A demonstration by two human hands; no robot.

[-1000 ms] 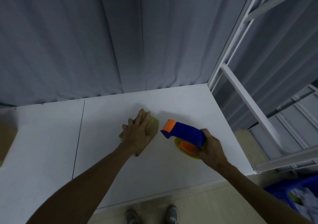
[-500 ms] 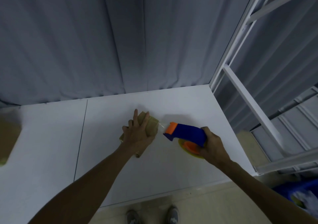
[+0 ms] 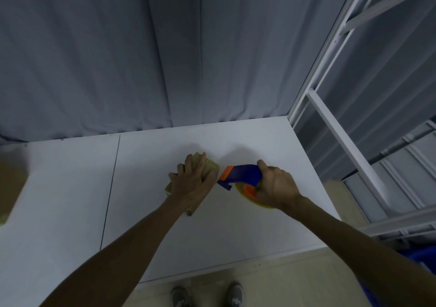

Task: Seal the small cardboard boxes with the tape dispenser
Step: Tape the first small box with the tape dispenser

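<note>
While the box (image 3: 210, 165) is pinned under the flat left hand (image 3: 192, 181), the tape dispenser (image 3: 243, 172) beside it is gripped by the right hand (image 3: 276, 186).

The left grip (image 3: 192, 184) presses flat on a small cardboard box (image 3: 210, 168) on the counter (image 3: 70, 188); just beside it, the right grip (image 3: 276, 186) clasps the tape dispenser (image 3: 243, 173).

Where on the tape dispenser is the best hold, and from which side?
Take the dispenser by its blue handle, from the right, as the right hand holds it. The orange blade end points left at the box under the left hand, and the roll sits underneath, so the handle's rear is likely the safe, free part.
</note>
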